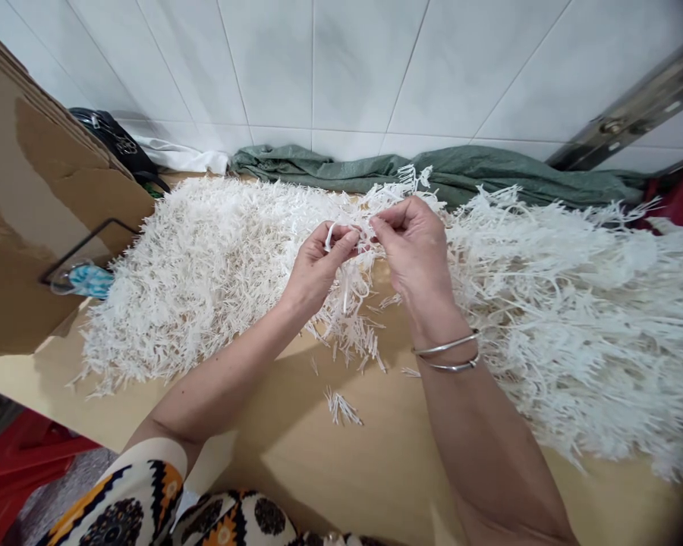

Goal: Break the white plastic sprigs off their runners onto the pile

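Thumb and fingers of my left hand [312,267] are closed on a thin white branching plastic sprig [328,237], part of which loops up over the fingers. Close by on the right, my right hand [414,246] pinches with thumb and forefinger at the sprig's other side; the exact bit between its fingertips is too small to make out. Both hands are above the table's middle. A large heap of short white sprigs [205,280] spreads to the left, and longer white strands [574,326] are piled to the right. One small bunch of white sprigs [342,407] lies nearer me.
At the left edge of the wooden table [296,462] stands a cardboard box [39,205] with a black wire hook [91,235] on its side. Green cloth [319,168] runs along the tiled wall [353,68]. A black bag [117,144] sits behind the box. Red plastic stool [23,462] below left.
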The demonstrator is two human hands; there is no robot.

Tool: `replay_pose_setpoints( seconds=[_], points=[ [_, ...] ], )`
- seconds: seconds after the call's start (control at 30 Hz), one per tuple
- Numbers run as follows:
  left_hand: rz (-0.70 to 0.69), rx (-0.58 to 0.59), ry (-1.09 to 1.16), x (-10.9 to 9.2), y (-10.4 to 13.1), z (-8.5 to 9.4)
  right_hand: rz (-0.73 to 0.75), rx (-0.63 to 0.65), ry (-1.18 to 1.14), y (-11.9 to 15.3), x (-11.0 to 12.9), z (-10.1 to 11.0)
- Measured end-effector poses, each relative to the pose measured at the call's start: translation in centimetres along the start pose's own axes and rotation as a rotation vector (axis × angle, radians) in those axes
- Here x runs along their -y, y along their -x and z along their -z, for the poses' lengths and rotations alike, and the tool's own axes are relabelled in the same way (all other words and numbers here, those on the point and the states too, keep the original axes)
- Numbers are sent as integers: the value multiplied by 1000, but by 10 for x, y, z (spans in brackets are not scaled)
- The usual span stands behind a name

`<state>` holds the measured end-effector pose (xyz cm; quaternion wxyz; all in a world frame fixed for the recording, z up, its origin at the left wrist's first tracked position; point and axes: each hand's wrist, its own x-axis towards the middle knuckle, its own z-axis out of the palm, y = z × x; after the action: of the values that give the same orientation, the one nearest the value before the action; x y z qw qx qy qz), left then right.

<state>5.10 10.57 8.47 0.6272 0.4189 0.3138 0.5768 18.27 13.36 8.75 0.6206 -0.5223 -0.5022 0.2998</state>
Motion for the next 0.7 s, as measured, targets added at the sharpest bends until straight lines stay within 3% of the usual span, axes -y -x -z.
replay_pose_setpoints(
  seconds=[0.1, 0.2, 0.27, 0.5, 0.7],
  points=[
    [36, 1, 11, -9, 9, -9, -34, -76, 39, -7, -13, 6],
    [-15, 164, -76, -27, 25, -22, -146, -103, 20, -17, -18, 21],
    [-50, 198, -70, -37, 32, -26, -178, -59, -19, -19, -13, 30],
    [111, -77, -81, -47, 30, -12, -82, 144, -83, -2, 32, 35],
    [112, -161, -118, -50, 65, 20, -94, 329, 7, 27, 37, 43]
  ],
)
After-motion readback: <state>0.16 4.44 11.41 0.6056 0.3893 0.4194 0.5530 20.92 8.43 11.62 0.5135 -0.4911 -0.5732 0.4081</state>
